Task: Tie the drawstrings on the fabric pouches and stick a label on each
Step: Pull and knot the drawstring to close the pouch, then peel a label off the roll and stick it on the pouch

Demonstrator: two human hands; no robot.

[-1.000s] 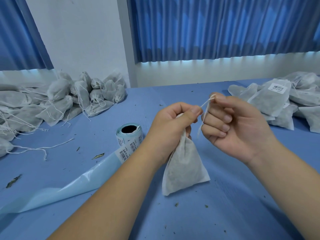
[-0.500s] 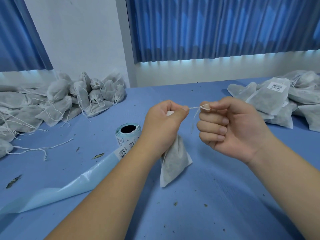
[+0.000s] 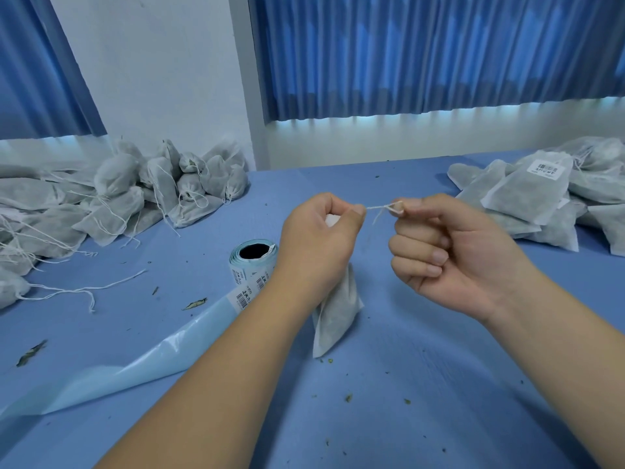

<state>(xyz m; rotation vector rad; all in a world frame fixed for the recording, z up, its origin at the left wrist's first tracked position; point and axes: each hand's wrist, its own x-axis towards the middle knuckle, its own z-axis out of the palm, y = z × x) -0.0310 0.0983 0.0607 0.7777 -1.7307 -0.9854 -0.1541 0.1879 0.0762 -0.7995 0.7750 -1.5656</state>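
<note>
One pouch (image 3: pixel 336 313) held (one drawstring (image 3: pixel 380 208), taut).

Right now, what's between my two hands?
In the head view, only a short white drawstring runs from the left hand, gripping the pouch, to the right hand.

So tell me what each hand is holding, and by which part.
The left hand grips the pouch by its gathered neck. The right hand pinches the drawstring between thumb and forefinger.
</note>
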